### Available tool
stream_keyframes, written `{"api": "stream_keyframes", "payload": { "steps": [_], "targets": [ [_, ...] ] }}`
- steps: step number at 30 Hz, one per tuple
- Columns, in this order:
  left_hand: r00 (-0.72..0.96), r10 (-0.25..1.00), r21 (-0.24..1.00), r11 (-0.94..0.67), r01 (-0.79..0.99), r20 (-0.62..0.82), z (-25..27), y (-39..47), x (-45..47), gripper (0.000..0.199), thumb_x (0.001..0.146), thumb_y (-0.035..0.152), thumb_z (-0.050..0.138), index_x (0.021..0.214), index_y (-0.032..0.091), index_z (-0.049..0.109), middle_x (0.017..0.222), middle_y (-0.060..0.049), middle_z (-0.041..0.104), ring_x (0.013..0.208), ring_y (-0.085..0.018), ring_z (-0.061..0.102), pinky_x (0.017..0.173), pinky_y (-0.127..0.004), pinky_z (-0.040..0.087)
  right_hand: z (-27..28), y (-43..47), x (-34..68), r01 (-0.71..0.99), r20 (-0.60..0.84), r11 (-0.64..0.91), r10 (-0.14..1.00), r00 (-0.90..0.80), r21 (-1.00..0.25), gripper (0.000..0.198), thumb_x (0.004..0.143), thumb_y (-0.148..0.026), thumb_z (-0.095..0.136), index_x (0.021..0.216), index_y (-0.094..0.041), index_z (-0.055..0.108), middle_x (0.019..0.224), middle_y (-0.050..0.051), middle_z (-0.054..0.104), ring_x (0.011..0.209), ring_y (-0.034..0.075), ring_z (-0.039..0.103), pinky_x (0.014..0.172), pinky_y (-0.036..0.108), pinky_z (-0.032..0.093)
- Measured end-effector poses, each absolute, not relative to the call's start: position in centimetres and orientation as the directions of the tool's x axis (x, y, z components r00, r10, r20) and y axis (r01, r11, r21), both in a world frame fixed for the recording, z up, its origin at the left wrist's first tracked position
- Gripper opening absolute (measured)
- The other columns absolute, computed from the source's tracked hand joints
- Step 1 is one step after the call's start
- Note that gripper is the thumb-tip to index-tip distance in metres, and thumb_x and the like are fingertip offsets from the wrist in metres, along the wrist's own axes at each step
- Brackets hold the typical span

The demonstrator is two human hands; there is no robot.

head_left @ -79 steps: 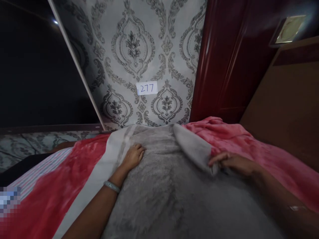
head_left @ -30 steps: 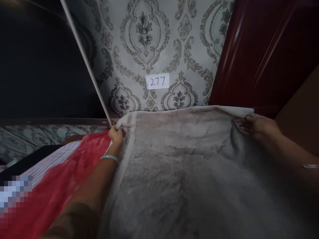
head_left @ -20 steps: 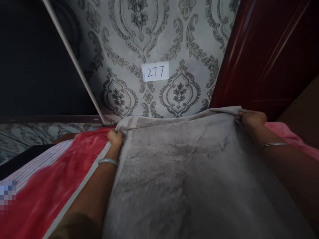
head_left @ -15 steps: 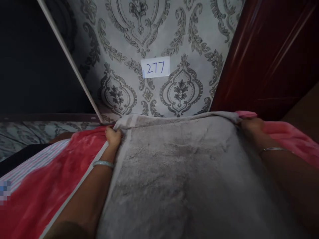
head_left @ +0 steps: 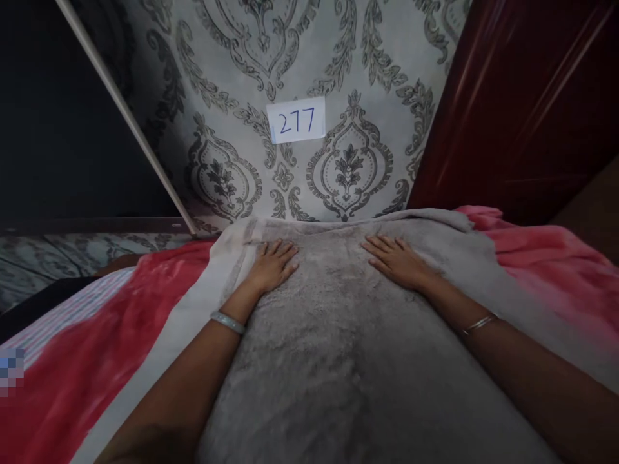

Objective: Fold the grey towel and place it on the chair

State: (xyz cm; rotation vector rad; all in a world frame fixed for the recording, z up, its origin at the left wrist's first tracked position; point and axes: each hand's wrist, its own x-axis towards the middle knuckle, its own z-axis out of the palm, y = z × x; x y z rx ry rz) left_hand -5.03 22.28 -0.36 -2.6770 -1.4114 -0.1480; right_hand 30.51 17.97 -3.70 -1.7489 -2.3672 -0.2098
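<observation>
A soft grey blanket is spread in front of me, its far edge lying against the wall. On its far left part my left hand rests palm down, fingers spread. My right hand lies flat on the far right part, also with fingers apart. Neither hand grips the cloth. A paler band runs along the blanket's left side, and its far right corner is slightly folded. Beneath it, a red blanket shows at the left and a pinkish-red part at the right.
Patterned wallpaper rises behind the blanket, with a paper sign reading 277. A dark panel with a pale edge stands at the left. Dark red glossy furniture is at the right. Striped cloth lies at the far left.
Both hands have let go of the blanket's far corners and moved inward, now lying flat on top. The blanket's sides have settled wider over the red one.
</observation>
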Motion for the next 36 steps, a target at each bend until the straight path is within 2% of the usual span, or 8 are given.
{"api": "stream_keyframes", "payload": {
  "steps": [7,11,15,18,24,27,32,36],
  "targets": [
    [0.429,0.888,-0.098,-0.418,0.903,0.166,0.5,23.1,-8.2,0.055,0.104,0.048,0.032,0.155,0.031,0.041,0.165,-0.004,0.033,0.154,-0.029,0.025,0.123,-0.06,0.016,-3.6,17.9,35.0,1.0,0.264,0.013,0.964,-0.019,0.025,0.063,0.101,-0.052,0.021,0.158,-0.03,0.036,0.167,0.003,0.027,0.153,0.032,0.023,0.12,0.062,0.023],
    [0.327,0.929,0.01,-0.333,0.943,0.173,0.4,24.0,-10.4,0.055,0.103,0.049,0.036,0.154,0.033,0.041,0.165,-0.004,0.034,0.153,-0.029,0.028,0.12,-0.058,0.028,-3.5,17.7,37.3,0.997,0.257,-0.078,0.963,0.08,-0.019,0.065,0.1,-0.053,0.019,0.16,-0.03,0.032,0.167,0.003,0.027,0.152,0.034,0.024,0.118,0.064,0.026],
    [0.27,0.938,0.191,-0.312,0.931,0.216,0.0,25.5,-12.2,0.055,0.103,0.042,0.032,0.149,0.02,0.05,0.157,-0.01,0.047,0.148,-0.022,0.039,0.121,-0.042,0.031,-3.6,17.6,38.9,0.985,0.264,-0.156,0.95,0.169,-0.07,0.068,0.1,-0.056,0.022,0.16,-0.027,0.032,0.166,0.007,0.03,0.148,0.037,0.03,0.116,0.066,0.027],
    [0.228,0.948,0.238,-0.279,0.93,0.222,-0.2,26.1,-12.9,0.054,0.101,0.037,0.033,0.144,0.013,0.055,0.153,-0.012,0.052,0.145,-0.021,0.044,0.122,-0.036,0.031,-3.8,17.5,39.0,0.98,0.299,-0.179,0.933,0.198,-0.09,0.067,0.099,-0.057,0.024,0.159,-0.027,0.033,0.165,0.009,0.032,0.145,0.038,0.034,0.115,0.067,0.028],
    [0.115,0.965,0.158,-0.155,0.975,0.237,1.3,24.4,-11.6,0.048,0.101,0.035,0.04,0.141,0.015,0.057,0.154,-0.016,0.049,0.146,-0.028,0.042,0.119,-0.048,0.034,-2.4,17.0,37.8,0.967,0.316,-0.229,0.915,0.252,-0.107,0.063,0.1,-0.051,0.027,0.153,-0.021,0.043,0.157,0.015,0.043,0.142,0.04,0.039,0.11,0.069,0.034],
    [0.179,0.947,0.078,-0.207,0.975,0.268,2.8,22.1,-8.9,0.053,0.101,0.044,0.042,0.139,0.013,0.058,0.153,-0.021,0.049,0.144,-0.034,0.044,0.118,-0.056,0.033,-1.0,16.3,34.8,0.988,0.359,-0.116,0.922,0.147,-0.104,0.062,0.101,-0.05,0.025,0.148,-0.017,0.051,0.15,0.019,0.05,0.14,0.041,0.042,0.111,0.068,0.034],
    [0.717,0.677,0.058,-0.733,0.678,0.166,1.7,17.4,-2.5,0.075,0.094,0.067,0.045,0.157,0.028,0.037,0.166,-0.01,0.031,0.154,-0.031,0.024,0.126,-0.057,0.015,-1.6,14.7,27.5,0.878,0.221,0.466,0.873,-0.435,-0.113,0.067,0.101,-0.059,0.03,0.161,-0.03,0.029,0.166,0.005,0.029,0.153,0.032,0.023,0.122,0.059,0.023],
    [0.757,0.653,0.123,-0.753,0.647,0.019,-0.7,16.3,-0.7,0.079,0.095,0.072,0.035,0.161,0.029,0.027,0.168,-0.01,0.025,0.156,-0.031,0.018,0.125,-0.059,0.014,-3.5,14.6,27.0,0.877,0.106,0.454,0.891,-0.442,-0.157,0.068,0.101,-0.064,0.026,0.162,-0.034,0.025,0.168,0.001,0.02,0.155,0.029,0.016,0.124,0.058,0.017]
  ]
}}
